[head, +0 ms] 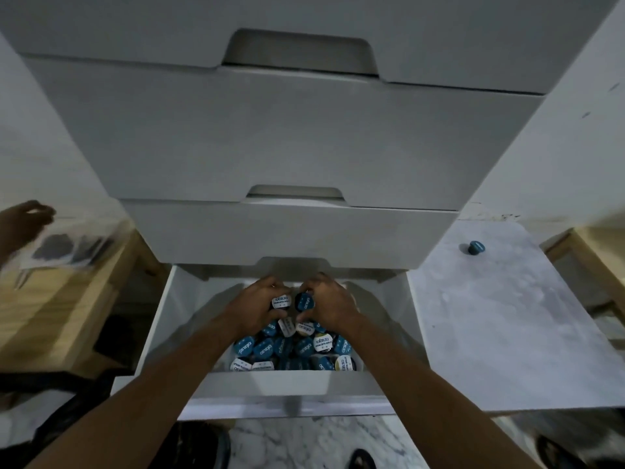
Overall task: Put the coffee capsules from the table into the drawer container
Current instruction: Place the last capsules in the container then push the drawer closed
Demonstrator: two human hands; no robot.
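Observation:
The bottom drawer (159, 319) of a white drawer unit is pulled out. Inside it lies a pile of coffee capsules (294, 346) with blue and white lids. Both my hands reach into the back of the drawer, above the pile. My left hand (257, 306) grips a capsule with a white lid (279, 302). Right beside it, my right hand (333, 304) grips a capsule with a dark blue lid (304, 301). One blue capsule (472, 247) lies alone on the marble table (500, 333) to the right of the drawers.
Three shut drawers (270, 137) rise above the open one. Another person's hand (23, 221) with clear packets is at the far left over a wooden surface (57, 316). A wooden frame (588, 258) stands at the right. Marble floor and my feet show below.

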